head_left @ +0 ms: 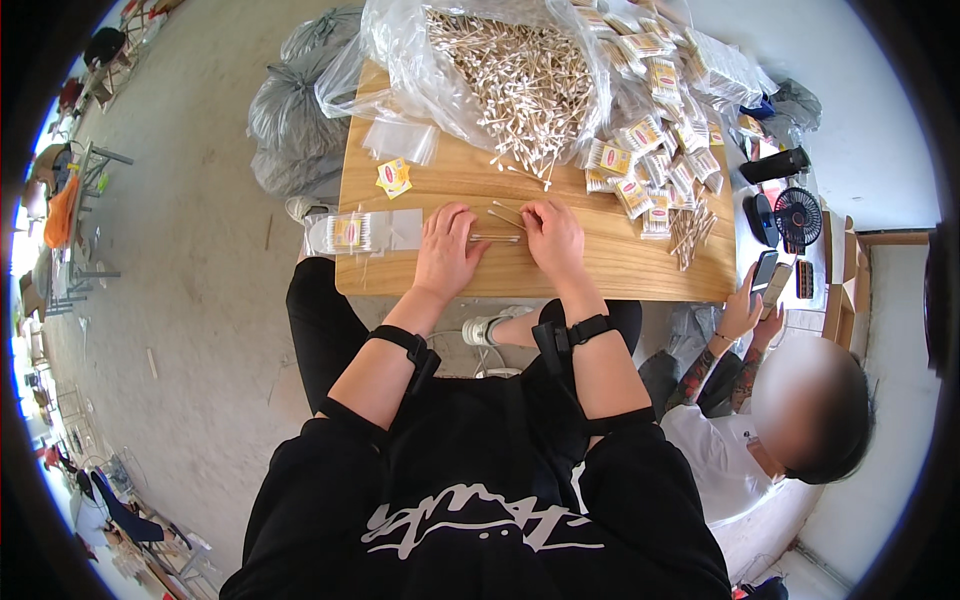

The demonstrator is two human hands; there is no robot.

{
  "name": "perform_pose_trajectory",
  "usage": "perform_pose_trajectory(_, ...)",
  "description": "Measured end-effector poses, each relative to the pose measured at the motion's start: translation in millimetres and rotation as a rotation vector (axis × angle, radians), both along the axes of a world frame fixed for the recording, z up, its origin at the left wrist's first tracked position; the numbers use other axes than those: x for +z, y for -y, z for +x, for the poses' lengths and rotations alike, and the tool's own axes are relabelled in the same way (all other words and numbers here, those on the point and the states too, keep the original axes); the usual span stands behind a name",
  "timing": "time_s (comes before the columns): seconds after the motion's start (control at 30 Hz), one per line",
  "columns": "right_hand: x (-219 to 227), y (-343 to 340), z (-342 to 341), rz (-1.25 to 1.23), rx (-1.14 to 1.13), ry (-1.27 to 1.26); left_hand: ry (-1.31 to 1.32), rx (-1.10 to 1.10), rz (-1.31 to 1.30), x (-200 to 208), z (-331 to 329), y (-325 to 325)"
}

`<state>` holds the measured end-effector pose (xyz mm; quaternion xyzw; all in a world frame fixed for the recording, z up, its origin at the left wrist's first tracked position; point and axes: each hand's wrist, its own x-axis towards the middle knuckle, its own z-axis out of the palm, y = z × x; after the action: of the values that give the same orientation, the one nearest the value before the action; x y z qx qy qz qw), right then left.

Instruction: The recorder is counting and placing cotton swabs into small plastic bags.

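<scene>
My left hand (447, 246) rests on the wooden table, its fingers lying on the surface and its thumb apart from them. A few cotton swabs (497, 239) lie flat with their left ends in the gap by that thumb. My right hand (555, 238) pinches a couple of cotton swabs (503, 215), whose white tips point left toward my left hand. Left of my left hand is a clear plastic bag (405, 229). Beside it, a packed bag of swabs with a yellow label (346, 232) hangs over the table's left edge.
A large clear sack of loose cotton swabs (535, 85) stands at the back. Filled packets (640, 150) are heaped at the right, near loose swabs (690, 235). Yellow cards (394, 178) and empty bags (402, 141) lie at the left. A seated person (720, 440) holds a phone.
</scene>
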<state>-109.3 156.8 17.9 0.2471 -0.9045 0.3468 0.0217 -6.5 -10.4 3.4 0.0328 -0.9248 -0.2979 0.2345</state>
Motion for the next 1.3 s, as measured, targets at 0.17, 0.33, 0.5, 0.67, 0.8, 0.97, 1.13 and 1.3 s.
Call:
perform_pose_trajectory(0.17,2,0,4,-0.014,0.035,-0.104,0.050,0.013,0.018,4,0,-2)
perform_pose_trajectory(0.33,-4,2,7,-0.079,0.199,-0.136,0.072,-0.010,-0.002,5,-1,-1)
perform_pose_trajectory(0.5,-3,10,-5,-0.172,0.036,-0.016,0.064,-0.056,-0.093,5,1,2)
perform_pose_trajectory(0.67,-1,9,-34,-0.031,-0.183,-0.229,0.101,-0.084,-0.023,7,3,0)
perform_pose_trajectory(0.8,-7,6,-29,0.033,-0.102,-0.209,0.116,-0.085,0.010,10,3,0)
perform_pose_trajectory(0.97,-3,4,2,-0.029,-0.041,-0.145,0.077,-0.047,-0.009,14,2,-3)
perform_pose_trajectory(1.13,-6,5,-7,-0.037,-0.154,-0.101,0.113,-0.078,-0.126,14,0,-3)
perform_pose_trajectory(1.3,-1,22,-41,0.088,-0.304,-0.110,0.123,-0.103,-0.043,15,2,0)
